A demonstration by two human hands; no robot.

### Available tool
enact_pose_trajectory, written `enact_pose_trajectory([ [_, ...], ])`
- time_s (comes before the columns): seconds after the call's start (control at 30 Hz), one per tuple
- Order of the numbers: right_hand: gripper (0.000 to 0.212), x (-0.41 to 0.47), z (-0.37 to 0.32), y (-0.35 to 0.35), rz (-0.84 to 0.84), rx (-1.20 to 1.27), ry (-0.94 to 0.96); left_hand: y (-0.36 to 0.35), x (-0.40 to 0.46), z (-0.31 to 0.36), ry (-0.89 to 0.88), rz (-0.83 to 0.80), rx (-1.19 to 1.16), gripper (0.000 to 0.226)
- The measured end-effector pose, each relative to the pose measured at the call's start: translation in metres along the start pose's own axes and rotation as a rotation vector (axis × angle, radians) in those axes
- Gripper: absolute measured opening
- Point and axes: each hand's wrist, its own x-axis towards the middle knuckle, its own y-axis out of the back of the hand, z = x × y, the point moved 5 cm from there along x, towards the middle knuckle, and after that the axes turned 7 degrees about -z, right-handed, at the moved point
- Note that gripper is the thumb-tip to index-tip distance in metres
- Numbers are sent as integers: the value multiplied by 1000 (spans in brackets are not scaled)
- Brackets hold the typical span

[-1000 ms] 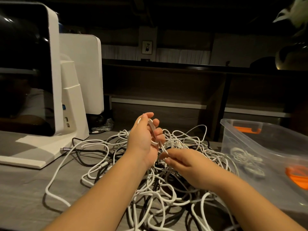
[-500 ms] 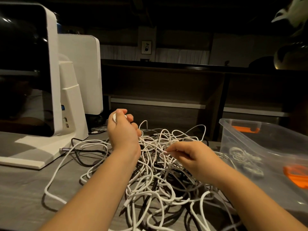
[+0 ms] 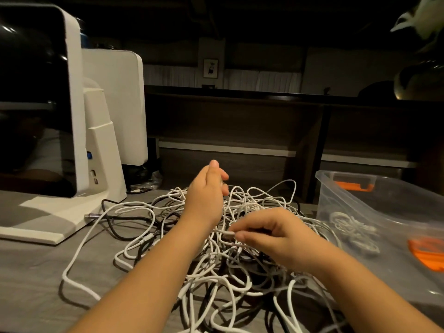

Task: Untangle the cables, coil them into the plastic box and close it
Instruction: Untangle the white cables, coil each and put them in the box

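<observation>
Cables: the tangle of white and dark cables (image 3: pixel 230 265) sprawls across the grey table (image 3: pixel 36 280), dead centre, with both hands working right over it.
Right hand: the right hand (image 3: pixel 276 239) hovers low over the middle of the heap, thumb and forefinger pinching a small pale connector end (image 3: pixel 228 234) – the tip points left, toward the left wrist, its short length lying roughly level.
Left hand: the left hand (image 3: pixel 207 188) is raised above the far side of the pile, fingers loosely extended, nothing visibly gripped (a white strand passes just by the fingertips).
Hands together: apart, the left farther away, the right nearer and lower.
Plastic box: the clear plastic box (image 3: pixel 374 203) sits just right of the heap, lid off – a coiled white cable (image 3: pixel 353 229) already lies inside, orange latches (image 3: pixel 353 186) showing.
Backdrop: a white monitor stand (image 3: pixel 101 150) to the left.
</observation>
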Motion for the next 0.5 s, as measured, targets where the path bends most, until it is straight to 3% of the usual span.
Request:
enact_pose_trajectory([
  [0.17,26,0,1,13,246,55,89,-15,-7,-2,247,-320,-262,47],
  [0.33,16,-4,7,20,423,38,47,-30,-25,-11,489,-600,-252,53],
  [0.5,10,-3,16,20,484,88,-44,-36,-33,-10,596,-745,-292,64],
])
